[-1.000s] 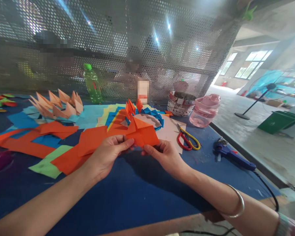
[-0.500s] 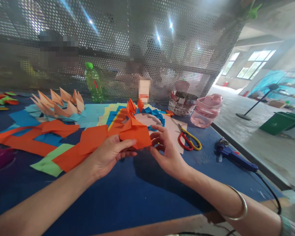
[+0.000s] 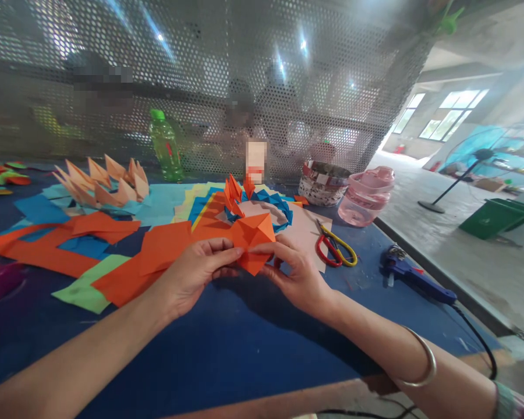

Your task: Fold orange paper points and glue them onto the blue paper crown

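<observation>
A folded orange paper (image 3: 254, 235) with raised creases is held between both hands above the blue table. My left hand (image 3: 209, 259) pinches its left side, thumb on top. My right hand (image 3: 299, 270) grips the right side, with its fingers over the edge and its thumb below. Just behind the paper lies a ring of folded blue paper (image 3: 283, 212), with orange folded points (image 3: 232, 195) standing on its left part. Loose orange sheets (image 3: 163, 247) and a light green sheet (image 3: 87, 288) lie beside my left forearm.
Scissors (image 3: 336, 247) with red and yellow handles and a blue glue gun (image 3: 419, 279) lie to the right. Behind stand a pink bottle (image 3: 364, 198), a round container (image 3: 323, 185) and a green bottle (image 3: 166, 148). A peach paper-point ring (image 3: 102, 189) sits left, before a perforated metal screen (image 3: 201, 75).
The orange paper has been turned so that one corner points down toward me. My right hand has closed on its right side; before, those fingers were spread at its edge.
</observation>
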The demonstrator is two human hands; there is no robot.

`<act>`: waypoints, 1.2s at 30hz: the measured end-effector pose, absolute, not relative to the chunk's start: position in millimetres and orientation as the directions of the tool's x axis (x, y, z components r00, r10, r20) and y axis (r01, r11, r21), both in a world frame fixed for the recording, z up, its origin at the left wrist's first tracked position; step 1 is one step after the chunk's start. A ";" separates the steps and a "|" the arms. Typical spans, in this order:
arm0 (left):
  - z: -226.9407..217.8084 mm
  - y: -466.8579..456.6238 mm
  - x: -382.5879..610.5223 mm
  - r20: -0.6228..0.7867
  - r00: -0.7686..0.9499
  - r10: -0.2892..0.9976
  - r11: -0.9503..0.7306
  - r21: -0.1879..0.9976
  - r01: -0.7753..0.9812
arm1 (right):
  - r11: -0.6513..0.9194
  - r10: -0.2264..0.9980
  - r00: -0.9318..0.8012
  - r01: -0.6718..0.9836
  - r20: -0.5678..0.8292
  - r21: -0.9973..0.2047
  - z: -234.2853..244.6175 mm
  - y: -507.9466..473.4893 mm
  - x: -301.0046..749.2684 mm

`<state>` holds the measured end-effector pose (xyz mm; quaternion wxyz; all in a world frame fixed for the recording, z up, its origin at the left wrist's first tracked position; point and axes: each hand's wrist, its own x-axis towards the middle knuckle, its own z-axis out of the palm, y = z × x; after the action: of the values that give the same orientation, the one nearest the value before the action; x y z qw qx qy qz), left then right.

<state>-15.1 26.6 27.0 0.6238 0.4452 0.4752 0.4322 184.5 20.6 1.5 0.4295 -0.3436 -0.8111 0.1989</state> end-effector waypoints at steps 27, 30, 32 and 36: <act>27.2 17.0 -5.7 -0.203 0.217 0.955 0.221 0.973 -0.065 | 0.384 0.923 -0.086 0.238 0.374 -0.892 3.6 15.0 175.0; 26.1 15.9 -4.4 -0.215 0.231 0.949 0.233 0.971 -0.057 | 0.379 0.925 -0.074 0.238 0.372 -0.895 4.7 14.2 174.7; 25.4 14.8 -3.8 -0.221 0.244 0.944 0.237 0.971 -0.040 | 0.377 0.926 -0.069 0.239 0.372 -0.895 5.1 13.7 174.6; 24.7 13.3 -3.1 -0.215 0.264 0.940 0.225 0.974 -0.007 | 0.374 0.927 -0.065 0.243 0.369 -0.895 4.6 13.4 174.6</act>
<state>-3.1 13.3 24.7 0.6236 0.4931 0.4730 0.3799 174.6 13.4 4.6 0.5146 -0.4505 -0.6496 0.3321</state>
